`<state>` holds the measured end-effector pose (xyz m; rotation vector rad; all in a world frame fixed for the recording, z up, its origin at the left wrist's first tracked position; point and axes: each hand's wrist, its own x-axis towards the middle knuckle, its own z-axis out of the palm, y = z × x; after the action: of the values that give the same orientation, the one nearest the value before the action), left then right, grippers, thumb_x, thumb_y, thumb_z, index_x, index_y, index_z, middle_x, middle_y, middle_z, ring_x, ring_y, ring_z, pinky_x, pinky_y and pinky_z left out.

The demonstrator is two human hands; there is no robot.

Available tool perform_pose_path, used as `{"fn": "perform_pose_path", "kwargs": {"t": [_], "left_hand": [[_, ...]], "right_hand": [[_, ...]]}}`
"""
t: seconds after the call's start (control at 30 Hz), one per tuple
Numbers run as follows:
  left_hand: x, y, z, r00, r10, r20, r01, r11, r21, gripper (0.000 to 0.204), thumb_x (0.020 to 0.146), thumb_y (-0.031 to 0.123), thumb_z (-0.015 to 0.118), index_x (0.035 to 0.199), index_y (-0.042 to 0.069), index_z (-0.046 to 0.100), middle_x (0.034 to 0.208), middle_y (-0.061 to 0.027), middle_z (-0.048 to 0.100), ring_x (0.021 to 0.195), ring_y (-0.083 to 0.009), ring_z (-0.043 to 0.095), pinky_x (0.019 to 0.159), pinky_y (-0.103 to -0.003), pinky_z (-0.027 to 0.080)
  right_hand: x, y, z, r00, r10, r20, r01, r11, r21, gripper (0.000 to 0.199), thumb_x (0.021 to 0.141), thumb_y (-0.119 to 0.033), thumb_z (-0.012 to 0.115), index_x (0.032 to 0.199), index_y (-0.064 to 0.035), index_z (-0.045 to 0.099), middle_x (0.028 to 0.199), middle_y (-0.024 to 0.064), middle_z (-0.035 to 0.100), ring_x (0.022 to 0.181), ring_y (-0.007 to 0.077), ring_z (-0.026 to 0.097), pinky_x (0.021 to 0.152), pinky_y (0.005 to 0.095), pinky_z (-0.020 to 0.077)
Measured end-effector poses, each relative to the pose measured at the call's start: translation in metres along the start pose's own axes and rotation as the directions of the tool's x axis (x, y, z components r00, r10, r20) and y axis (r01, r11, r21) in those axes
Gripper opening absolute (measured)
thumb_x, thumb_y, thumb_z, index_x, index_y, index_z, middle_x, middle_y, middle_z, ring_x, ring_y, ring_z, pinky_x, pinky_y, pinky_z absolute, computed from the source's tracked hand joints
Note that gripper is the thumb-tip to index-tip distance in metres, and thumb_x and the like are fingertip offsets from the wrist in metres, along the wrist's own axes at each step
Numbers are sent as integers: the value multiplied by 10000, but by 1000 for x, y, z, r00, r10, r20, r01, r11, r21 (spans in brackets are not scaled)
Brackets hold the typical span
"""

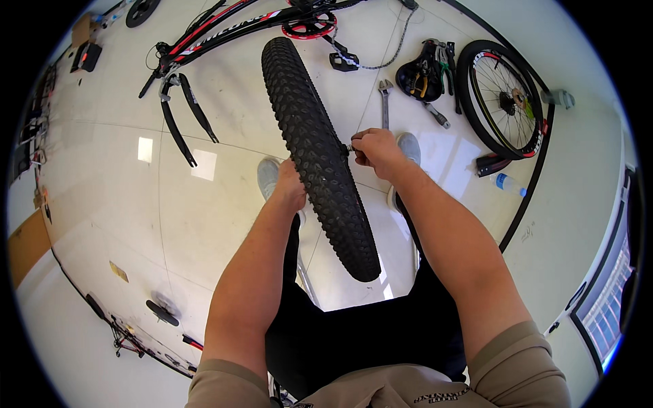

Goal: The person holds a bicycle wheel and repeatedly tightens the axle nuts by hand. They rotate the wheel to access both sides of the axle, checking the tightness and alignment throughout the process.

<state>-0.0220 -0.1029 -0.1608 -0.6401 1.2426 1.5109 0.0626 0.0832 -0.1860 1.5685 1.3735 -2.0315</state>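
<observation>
Head view: black knobbly-tyred wheel (pixel 321 160) held between the two hands, seen tread-on, leaning so its far end goes left. Can't tell if it touches the floor (pixel 204 231).

Left hand (pixel 291 185) on the wheel's left side; fingers mostly hidden behind the tyre, can't tell how they're set. Right hand (pixel 379 153) on the wheel's right side at the hub, fingers curled in, pinching the axle end (pixel 351 147); fine detail too small.

Beyond the wheel, to its left: black bike frame (pixel 224 34) with red trim, big white lettering along the tube, plus a black fork (pixel 197 110). Red chainring (pixel 309 29) and black pedal (pixel 344 62) just past the wheel's far end.

Right of the wheel: metal wrench (pixel 386 105), then black saddle (pixel 410 78) with green-handled pliers (pixel 445 66) beside it. Further right, second wheel (pixel 507 102), red and white markings around it. Clear bottle (pixel 510 185) near that, blue label, print too small.

Nearer than the wheel: tan shirt (pixel 388 391), dark block lettering on its front.
</observation>
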Motion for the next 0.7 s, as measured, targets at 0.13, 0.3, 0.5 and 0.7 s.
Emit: {"fn": "perform_pose_path", "kwargs": {"t": [0.13,0.3,0.5,0.7], "left_hand": [[15,-6,-24,974,38,221,-3,988,-157,225,1003,222,554,1118,30,567,877,-32,635,741,-225,671,703,-418,548],[23,-12,-34,961,71,269,-37,991,-129,226,997,233,575,1078,23,556,840,-41,640,719,-254,691,717,-455,557],[9,-3,-13,991,63,119,-70,996,56,227,966,58,579,1169,-40,600,1013,-126,693,845,-219,695,721,-366,601],[-17,11,17,997,13,-77,-3,991,132,245,951,18,584,1188,-46,592,1037,-119,695,859,-215,696,728,-353,590]], "right_hand": [[-5,-17,-2,992,116,-48,-117,993,-22,179,869,-125,690,977,12,648,792,39,598,694,159,566,625,340,517],[-3,-19,-11,989,145,-18,-145,965,-219,191,851,-189,714,846,-24,617,773,43,602,667,158,547,611,347,492],[-17,-33,-6,982,179,-56,-188,937,-296,193,851,-168,691,775,-7,618,704,67,610,588,165,544,553,371,476],[-4,-19,-16,973,216,76,-185,938,-295,239,883,-280,720,877,-51,652,793,42,627,689,148,564,656,357,511]]}}
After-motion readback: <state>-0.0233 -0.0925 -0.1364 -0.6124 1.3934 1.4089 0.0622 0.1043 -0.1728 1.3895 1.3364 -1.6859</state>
